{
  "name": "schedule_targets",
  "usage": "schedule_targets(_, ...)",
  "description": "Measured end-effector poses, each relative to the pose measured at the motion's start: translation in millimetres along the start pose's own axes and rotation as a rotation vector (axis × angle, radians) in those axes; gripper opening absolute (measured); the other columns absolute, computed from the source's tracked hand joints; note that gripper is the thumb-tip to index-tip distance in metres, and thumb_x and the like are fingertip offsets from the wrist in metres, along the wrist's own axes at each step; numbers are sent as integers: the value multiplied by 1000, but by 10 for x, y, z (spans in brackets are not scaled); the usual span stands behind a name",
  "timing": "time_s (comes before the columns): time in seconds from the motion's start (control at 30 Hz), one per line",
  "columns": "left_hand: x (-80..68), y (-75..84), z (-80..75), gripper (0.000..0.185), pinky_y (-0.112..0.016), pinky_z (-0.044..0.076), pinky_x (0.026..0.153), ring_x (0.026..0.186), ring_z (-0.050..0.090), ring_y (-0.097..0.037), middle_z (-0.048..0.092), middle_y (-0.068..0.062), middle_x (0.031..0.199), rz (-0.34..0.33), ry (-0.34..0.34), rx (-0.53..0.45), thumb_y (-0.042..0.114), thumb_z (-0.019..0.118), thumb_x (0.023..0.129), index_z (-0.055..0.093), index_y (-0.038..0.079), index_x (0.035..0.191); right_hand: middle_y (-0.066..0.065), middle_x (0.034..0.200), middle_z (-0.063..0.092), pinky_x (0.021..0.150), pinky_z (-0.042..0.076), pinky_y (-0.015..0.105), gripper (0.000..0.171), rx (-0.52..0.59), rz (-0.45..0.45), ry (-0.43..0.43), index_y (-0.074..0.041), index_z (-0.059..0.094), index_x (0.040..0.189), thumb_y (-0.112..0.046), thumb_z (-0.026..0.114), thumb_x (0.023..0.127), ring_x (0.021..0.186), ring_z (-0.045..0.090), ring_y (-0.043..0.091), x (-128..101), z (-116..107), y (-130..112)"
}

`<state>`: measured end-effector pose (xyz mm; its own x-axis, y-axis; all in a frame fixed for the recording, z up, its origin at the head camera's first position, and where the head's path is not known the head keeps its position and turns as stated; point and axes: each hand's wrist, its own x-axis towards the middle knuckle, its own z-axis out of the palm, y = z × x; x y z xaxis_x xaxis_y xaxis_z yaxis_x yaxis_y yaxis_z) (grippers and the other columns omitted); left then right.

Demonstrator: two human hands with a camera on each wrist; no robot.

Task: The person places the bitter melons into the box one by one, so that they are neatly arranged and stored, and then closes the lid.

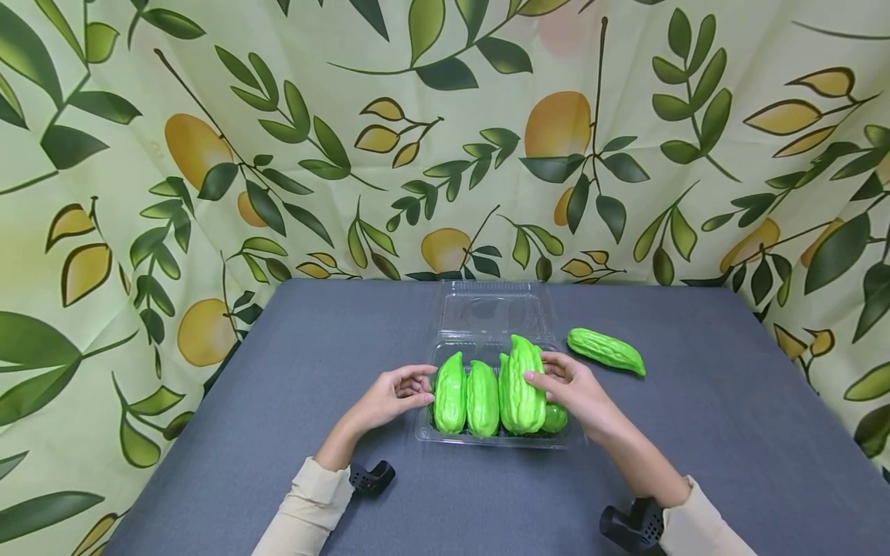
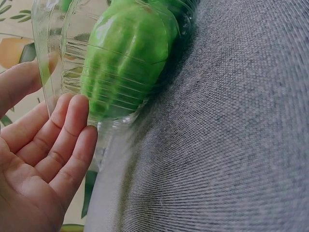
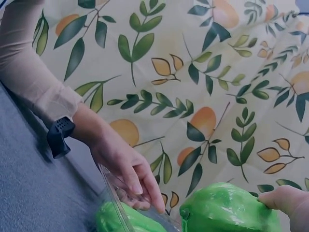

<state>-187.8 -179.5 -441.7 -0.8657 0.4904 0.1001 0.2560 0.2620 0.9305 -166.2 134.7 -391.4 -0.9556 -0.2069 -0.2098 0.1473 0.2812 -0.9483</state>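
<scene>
A clear plastic clamshell box lies with its lid folded back, holding several bright green ribbed bitter melons. At its left side, my left hand holds the rim, thumb and fingers on either side of the plastic. My right hand grips another bitter melon over the right part of the box, its tip pointing away. This melon also shows in the right wrist view, with the thumb against it. Behind it, a darker green melon is partly hidden.
One more bitter melon lies on the grey tabletop, right of the raised lid. A leaf-and-fruit patterned cloth hangs behind the table and along its sides.
</scene>
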Motion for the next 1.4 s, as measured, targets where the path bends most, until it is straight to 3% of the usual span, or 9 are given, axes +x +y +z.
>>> schedule_targets(0.5, 5, -17, -4, 46, -13, 52, 79, 87, 57, 4, 59, -28, 101, 6, -2, 6, 5, 65, 90, 50, -12, 129, 27, 139, 47, 86, 54, 29, 68, -23, 3, -31, 2, 31, 147, -26, 63, 93, 124, 53, 33, 11, 200, -19)
schedule_targets(0.87, 10, 3, 4, 46, -13, 51, 80, 87, 56, 3, 58, -31, 101, 5, -1, -7, 4, 64, 90, 50, -14, 129, 27, 124, 54, 79, 55, 27, 80, 4, -67, -53, 9, 36, 140, -39, 70, 86, 102, 61, 17, 125, 340, 16)
schedule_targets(1.1, 17, -11, 5, 45, -14, 51, 80, 87, 56, 3, 58, -30, 101, 7, -3, -3, 5, 64, 90, 50, -14, 129, 27, 133, 50, 84, 56, 33, 67, 11, -9, -64, 4, 37, 141, -27, 67, 89, 110, 61, 28, 181, 434, -9)
schedule_targets(1.4, 6, -17, 0, 46, -14, 52, 80, 87, 56, 4, 59, -30, 101, 10, 0, 3, 6, 64, 90, 50, -13, 129, 23, 126, 56, 79, 56, 31, 62, 12, -3, -40, 1, 41, 137, -26, 68, 88, 101, 62, 21, 271, 527, -24)
